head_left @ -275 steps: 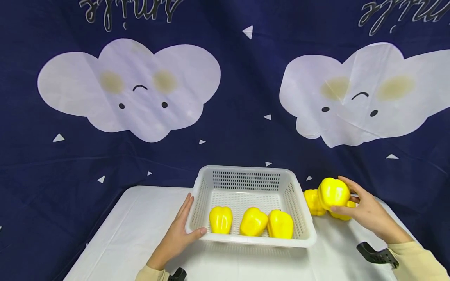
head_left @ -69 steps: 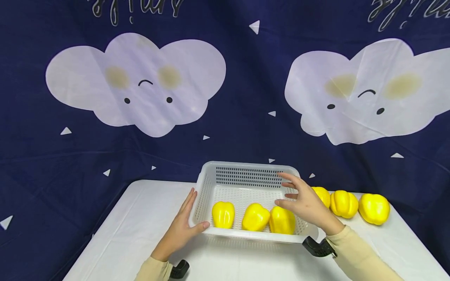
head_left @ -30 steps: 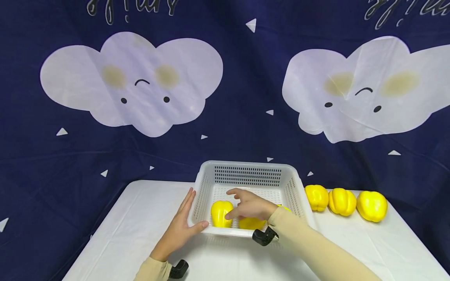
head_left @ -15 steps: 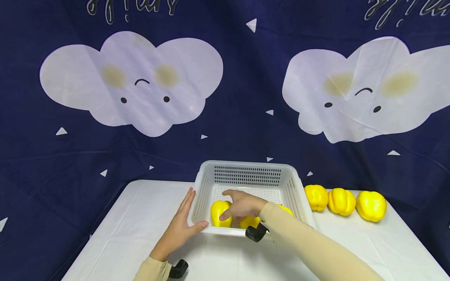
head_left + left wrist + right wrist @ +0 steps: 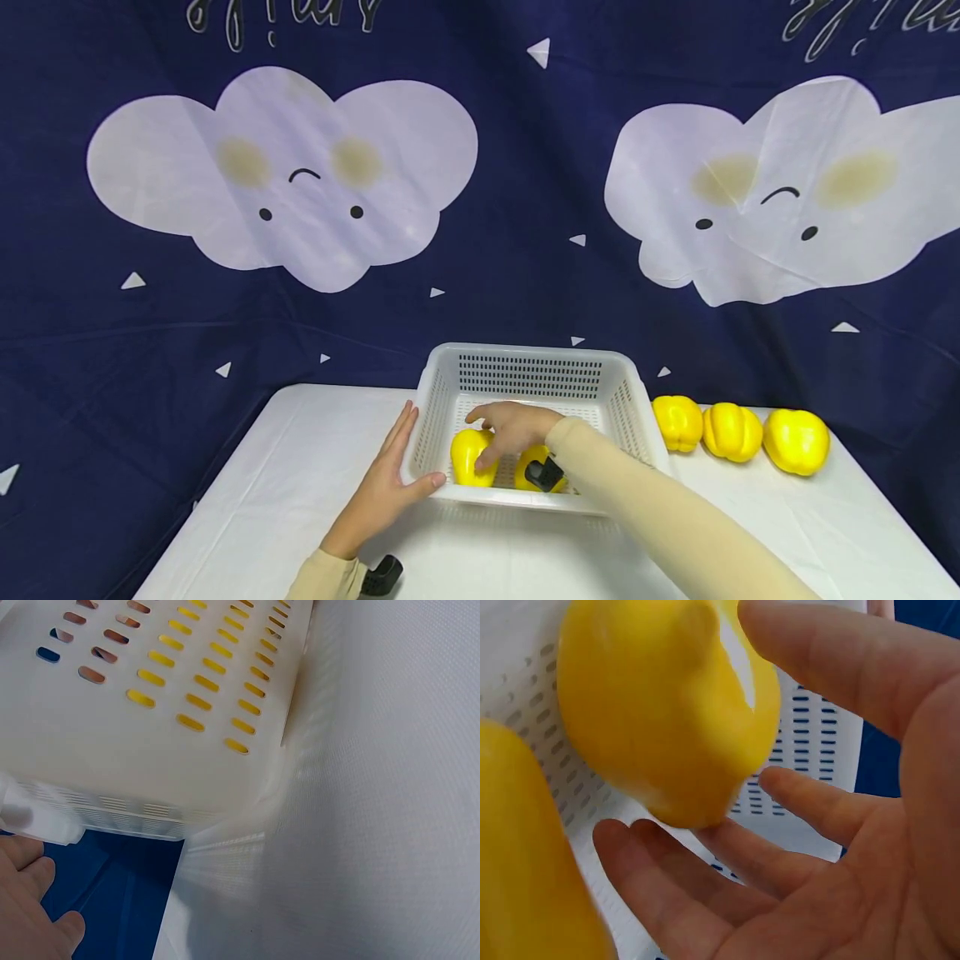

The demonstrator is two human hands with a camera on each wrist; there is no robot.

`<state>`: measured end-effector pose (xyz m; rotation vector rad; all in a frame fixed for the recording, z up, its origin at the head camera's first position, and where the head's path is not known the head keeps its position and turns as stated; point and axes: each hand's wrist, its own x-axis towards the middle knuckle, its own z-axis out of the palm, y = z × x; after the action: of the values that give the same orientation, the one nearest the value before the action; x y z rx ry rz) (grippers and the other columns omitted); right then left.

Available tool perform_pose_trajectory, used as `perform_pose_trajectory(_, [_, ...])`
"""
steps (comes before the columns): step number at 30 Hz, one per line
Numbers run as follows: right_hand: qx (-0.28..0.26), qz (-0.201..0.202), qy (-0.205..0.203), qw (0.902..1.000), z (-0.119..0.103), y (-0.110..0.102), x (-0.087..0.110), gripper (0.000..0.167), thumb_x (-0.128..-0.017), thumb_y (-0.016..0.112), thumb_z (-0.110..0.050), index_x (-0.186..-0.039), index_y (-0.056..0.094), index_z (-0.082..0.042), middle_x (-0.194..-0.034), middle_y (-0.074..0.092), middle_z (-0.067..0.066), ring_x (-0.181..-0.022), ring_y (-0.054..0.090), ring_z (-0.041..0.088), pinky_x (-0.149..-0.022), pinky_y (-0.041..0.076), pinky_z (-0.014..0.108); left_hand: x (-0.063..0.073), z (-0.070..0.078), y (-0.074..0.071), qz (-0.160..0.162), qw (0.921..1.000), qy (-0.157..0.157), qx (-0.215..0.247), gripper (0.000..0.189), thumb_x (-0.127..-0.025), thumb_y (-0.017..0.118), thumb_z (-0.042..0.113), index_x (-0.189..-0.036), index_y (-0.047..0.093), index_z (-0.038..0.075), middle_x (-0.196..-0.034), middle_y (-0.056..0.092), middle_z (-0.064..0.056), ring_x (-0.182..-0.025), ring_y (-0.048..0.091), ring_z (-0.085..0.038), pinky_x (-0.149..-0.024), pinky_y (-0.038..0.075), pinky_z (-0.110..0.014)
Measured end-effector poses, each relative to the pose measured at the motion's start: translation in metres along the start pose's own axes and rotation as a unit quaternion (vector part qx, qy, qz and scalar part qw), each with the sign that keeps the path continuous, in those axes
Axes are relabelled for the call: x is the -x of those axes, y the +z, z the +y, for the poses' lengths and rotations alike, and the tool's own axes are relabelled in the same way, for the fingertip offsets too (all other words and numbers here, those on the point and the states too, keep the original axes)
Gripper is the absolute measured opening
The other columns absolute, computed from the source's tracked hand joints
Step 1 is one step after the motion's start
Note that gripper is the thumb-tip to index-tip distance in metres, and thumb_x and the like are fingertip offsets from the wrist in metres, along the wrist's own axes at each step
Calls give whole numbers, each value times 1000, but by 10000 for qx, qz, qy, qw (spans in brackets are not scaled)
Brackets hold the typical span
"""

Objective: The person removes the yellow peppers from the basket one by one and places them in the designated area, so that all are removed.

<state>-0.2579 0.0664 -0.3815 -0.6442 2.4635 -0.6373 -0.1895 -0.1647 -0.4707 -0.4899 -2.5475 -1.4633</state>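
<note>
My left hand rests at the front left corner of a white perforated plastic basket, its fingers straight along the outside. Inside the basket my right hand is around the leftmost yellow bell pepper. In the right wrist view the thumb overlaps that pepper's side, and the loosely bent fingers lie under its lower end, with gaps showing. A second yellow pepper sits partly behind the wrist's black strap camera. The right sleeve hides the basket's front right part.
Three more yellow bell peppers stand in a row right of the basket: a near one, a middle one and a far-right one. A white-covered table bears everything. Behind it hangs a dark blue cloth with clouds.
A pepper carried earlier by my right hand now stands in the row at right. The right hand has moved left across the basket to the leftmost pepper. My left hand has stayed put.
</note>
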Motion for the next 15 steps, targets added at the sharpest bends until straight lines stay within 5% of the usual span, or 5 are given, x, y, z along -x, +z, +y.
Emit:
perform_pose_trajectory(5, [56, -126, -53, 9999, -1, 4, -3, 73, -78, 86, -28, -143, 54, -15, -132, 63, 7, -120, 58, 24, -106, 44, 50, 1, 0, 0, 11, 10000, 66, -56, 100, -86, 78, 38, -161, 19, 10, -169, 7, -5, -152, 12, -39, -113, 17, -70])
perform_pose_trajectory(15, [360, -241, -115, 9990, -3, 7, -6, 86, -74, 88, -22, -150, 48, -19, -150, 50, 5, -135, 46, 24, -114, 34, 53, 1, -1, 1, -4, 9998, 172, -73, 99, -86, 78, 34, -161, 18, 8, -169, 7, -5, -152, 13, -40, -113, 17, -71])
